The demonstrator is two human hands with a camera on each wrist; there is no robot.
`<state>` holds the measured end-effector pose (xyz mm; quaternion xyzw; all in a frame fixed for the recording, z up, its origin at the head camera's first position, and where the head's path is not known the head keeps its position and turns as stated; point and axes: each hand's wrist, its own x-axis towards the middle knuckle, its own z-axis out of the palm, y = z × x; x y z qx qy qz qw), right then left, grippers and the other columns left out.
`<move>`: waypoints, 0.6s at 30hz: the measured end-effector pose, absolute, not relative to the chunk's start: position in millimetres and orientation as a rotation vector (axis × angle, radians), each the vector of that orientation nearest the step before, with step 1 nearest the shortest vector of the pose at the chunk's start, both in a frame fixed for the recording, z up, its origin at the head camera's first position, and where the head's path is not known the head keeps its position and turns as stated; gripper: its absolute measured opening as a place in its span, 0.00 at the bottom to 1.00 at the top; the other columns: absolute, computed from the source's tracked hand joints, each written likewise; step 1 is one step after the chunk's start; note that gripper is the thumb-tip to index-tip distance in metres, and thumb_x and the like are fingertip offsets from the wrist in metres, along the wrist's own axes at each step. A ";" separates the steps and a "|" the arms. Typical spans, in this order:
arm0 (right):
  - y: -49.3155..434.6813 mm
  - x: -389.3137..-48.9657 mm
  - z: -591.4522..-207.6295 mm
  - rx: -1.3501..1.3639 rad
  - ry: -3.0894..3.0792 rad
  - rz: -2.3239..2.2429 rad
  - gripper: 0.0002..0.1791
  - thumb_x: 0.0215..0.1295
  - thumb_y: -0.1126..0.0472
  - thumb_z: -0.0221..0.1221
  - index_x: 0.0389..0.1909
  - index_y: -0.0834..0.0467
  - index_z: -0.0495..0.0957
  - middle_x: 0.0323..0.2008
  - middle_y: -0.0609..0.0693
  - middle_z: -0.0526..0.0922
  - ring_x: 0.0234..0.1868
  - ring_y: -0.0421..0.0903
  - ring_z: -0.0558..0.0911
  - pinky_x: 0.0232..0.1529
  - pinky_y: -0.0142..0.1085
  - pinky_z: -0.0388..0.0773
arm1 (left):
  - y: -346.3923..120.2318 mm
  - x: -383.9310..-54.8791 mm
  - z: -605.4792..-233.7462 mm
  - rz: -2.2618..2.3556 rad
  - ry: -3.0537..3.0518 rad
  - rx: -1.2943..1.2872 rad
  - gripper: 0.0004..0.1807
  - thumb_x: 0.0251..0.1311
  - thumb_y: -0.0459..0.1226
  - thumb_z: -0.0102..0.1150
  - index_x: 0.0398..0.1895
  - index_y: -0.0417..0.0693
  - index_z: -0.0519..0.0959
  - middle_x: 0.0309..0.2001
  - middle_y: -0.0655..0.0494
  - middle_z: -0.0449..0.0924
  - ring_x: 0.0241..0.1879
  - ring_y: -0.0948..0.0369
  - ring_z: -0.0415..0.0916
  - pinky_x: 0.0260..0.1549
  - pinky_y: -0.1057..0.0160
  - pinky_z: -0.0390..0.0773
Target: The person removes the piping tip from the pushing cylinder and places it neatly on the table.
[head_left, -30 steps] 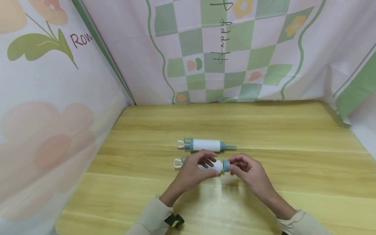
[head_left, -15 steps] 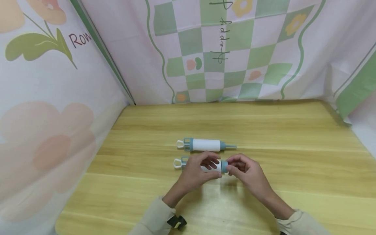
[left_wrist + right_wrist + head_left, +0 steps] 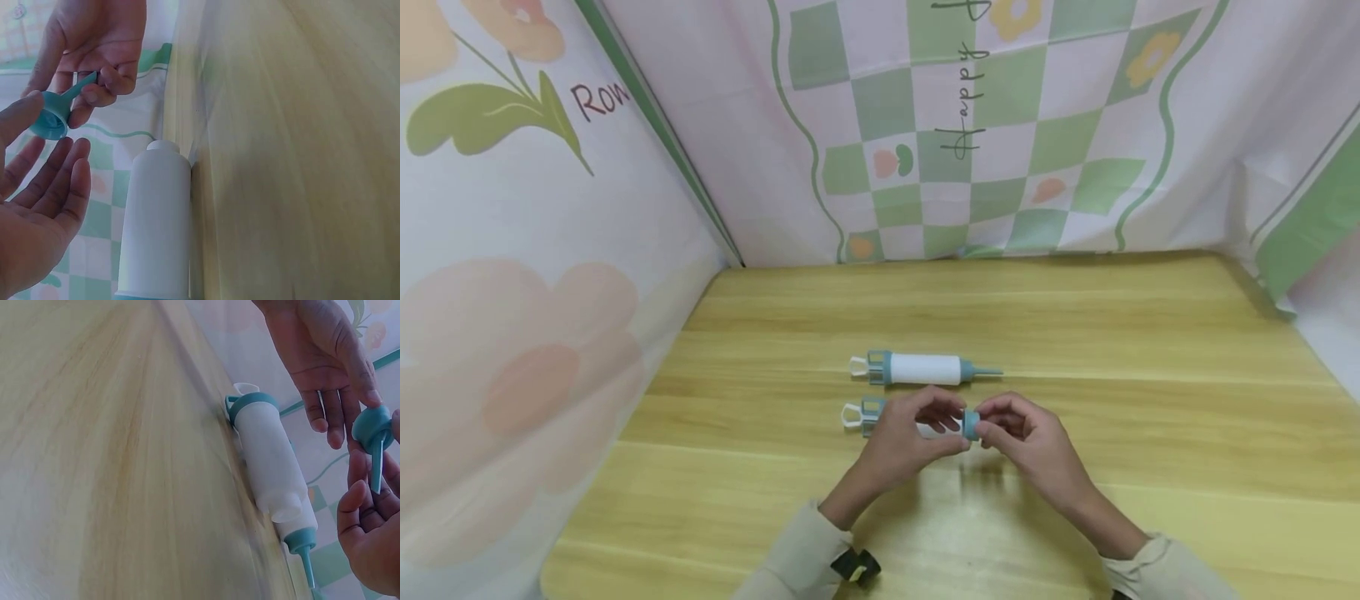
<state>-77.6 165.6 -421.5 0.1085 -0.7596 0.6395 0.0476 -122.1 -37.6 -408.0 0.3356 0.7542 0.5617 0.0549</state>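
Over the table, both hands meet at a teal nozzle cap [image 3: 373,428]. My right hand [image 3: 1037,437] pinches it from the right, with the thin spout pointing into that palm. From the other side my left hand [image 3: 898,437] holds the cap's wide rim between thumb and forefinger, its other fingers spread. Below lies a white squeeze bottle [image 3: 156,219] on its side, its bare neck facing right. Its left end has a teal frame and a white loop handle [image 3: 852,415]. In the head view the left hand hides part of this bottle.
Just behind lies a second white bottle [image 3: 925,369] with a teal nozzle fitted, parallel to the first. Both rest on a wooden table [image 3: 775,500]. Patterned cloth [image 3: 947,167] hangs along the back and left sides.
My left hand has shifted slightly right, and its thumb and forefinger have come onto the cap. The cap has moved a little left in my right hand. Both bottles stay put.
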 end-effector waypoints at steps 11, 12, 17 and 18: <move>166.3 -78.7 -420.2 0.355 -2.367 1.931 0.12 0.71 0.65 0.60 0.51 0.66 0.77 0.39 0.56 0.84 0.37 0.49 0.84 0.38 0.38 0.82 | -41.4 -122.5 -405.0 1.701 2.300 1.004 0.17 0.56 0.31 0.72 0.48 0.41 0.79 0.42 0.54 0.84 0.38 0.61 0.81 0.42 0.61 0.82; 166.9 -78.7 -420.3 0.353 -2.374 1.926 0.12 0.72 0.65 0.59 0.51 0.66 0.76 0.40 0.55 0.84 0.38 0.50 0.84 0.39 0.37 0.82 | -42.2 -122.8 -404.8 1.709 2.301 1.005 0.17 0.56 0.31 0.72 0.48 0.42 0.79 0.42 0.54 0.83 0.38 0.61 0.81 0.42 0.60 0.82; 172.0 -75.9 -421.6 0.343 -2.377 1.901 0.14 0.72 0.65 0.58 0.53 0.68 0.75 0.41 0.57 0.84 0.39 0.54 0.84 0.42 0.38 0.82 | -45.5 -123.6 -403.9 1.748 2.308 0.975 0.18 0.54 0.30 0.73 0.47 0.43 0.79 0.41 0.57 0.83 0.38 0.61 0.81 0.42 0.58 0.82; 173.0 -75.0 -422.0 0.345 -2.373 1.902 0.14 0.73 0.65 0.58 0.53 0.69 0.75 0.41 0.58 0.84 0.39 0.54 0.84 0.42 0.38 0.82 | -46.1 -123.6 -403.7 1.751 2.308 0.964 0.18 0.53 0.29 0.74 0.47 0.43 0.80 0.41 0.57 0.83 0.38 0.61 0.81 0.42 0.58 0.82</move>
